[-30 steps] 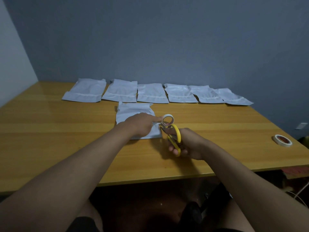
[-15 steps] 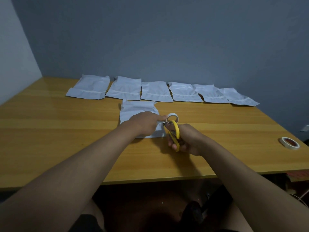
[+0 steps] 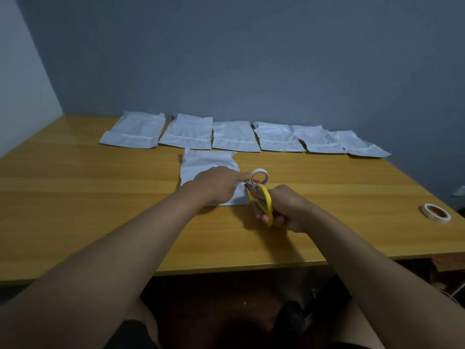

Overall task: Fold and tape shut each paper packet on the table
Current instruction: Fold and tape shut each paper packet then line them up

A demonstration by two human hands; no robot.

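A white paper packet [image 3: 206, 162] lies flat in the middle of the wooden table [image 3: 100, 210]. My left hand [image 3: 219, 183] rests on its right half, forefinger stretched toward a white tape roll [image 3: 259, 177] that stands on edge at the packet's right side. My right hand [image 3: 286, 210] grips yellow-handled scissors [image 3: 265, 204], whose blades point up at the tape just below the roll. Whether a strip of tape runs from the roll to the packet is hidden by my left hand.
Several white packets [image 3: 234, 136] lie in a row along the table's far edge, by the grey wall. A second tape roll [image 3: 435, 212] lies flat near the table's right front corner. The table's front edge runs just below my forearms.
The view shifted slightly; my hands, the tape roll and the scissors have stayed together at the packet's right edge, with the scissors' blades still at the roll.
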